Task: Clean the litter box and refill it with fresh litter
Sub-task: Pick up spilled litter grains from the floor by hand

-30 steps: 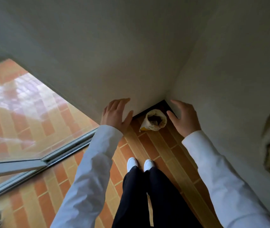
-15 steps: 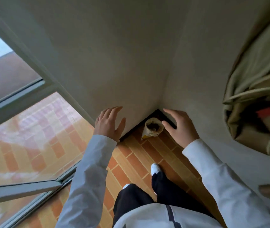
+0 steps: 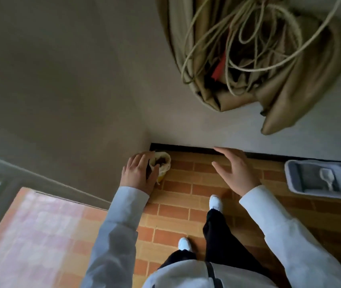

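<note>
A brick-patterned floor is seen from above, where two pale walls meet in a corner. In that corner, against the dark skirting strip, a small open bag is stood upright; its rim is rolled down and dark contents are shown inside, with a yellow patch low on its side. The left hand is placed at the bag's left side, its fingers spread and curved round the rim; whether the bag is actually gripped cannot be told, since the thumb side is blurred against the bag. The right hand is held open and flat above the floor, fingers loosely spread, nothing held in it, well apart from the bag and just short of the skirting strip.

Further along the same wall, towards the right edge of the floor, a grey litter box is set flat on the floor close to the skirting. A white scoop is laid inside it, on grey litter, handle pointing towards the near side of the box. The box is well apart from both hands.

Both arms are covered by white sleeves. Dark trousers and two white shoes are seen below, one foot set ahead of the other. On the right wall, above the box, a bundle of tan cloth is hung, with pale cord looped over it and a red strip showing inside. At the left edge, a window frame is seen.
</note>
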The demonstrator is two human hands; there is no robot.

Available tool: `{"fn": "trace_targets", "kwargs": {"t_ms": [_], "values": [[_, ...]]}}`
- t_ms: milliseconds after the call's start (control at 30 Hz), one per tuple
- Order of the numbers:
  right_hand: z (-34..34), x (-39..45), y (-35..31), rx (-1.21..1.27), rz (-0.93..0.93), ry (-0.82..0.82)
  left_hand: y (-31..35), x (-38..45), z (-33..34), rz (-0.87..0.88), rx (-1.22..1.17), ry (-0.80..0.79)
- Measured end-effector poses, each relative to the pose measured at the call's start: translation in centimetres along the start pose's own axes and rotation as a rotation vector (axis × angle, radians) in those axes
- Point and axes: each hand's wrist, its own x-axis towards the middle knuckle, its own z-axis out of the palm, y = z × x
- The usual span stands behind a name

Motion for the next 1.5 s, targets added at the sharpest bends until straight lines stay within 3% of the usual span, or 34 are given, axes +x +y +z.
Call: {"fn": "trace_targets", "kwargs": {"t_ms": [467,700,1167,1500], "values": [[-13.1,-14.5,9.0,-0.04,0.424,0.437,18.7,1.6,8.0,0.463,-0.139,-0.232],[-20.3,-17.7,15.1,-0.003,0.544,0.566,30.4,2.8,13.6,0.631,-0.222,-0.234],[-29.9,-17.7,29.1,-0.028,0.64,0.596,45.5,6.7,20.9,0.734,-0.281,-0.297],[-36.4,-12.5,37.5,-0.008,0.673,0.638,54.1,13.9,27.1,0.731,-0.196,-0.344]]}}
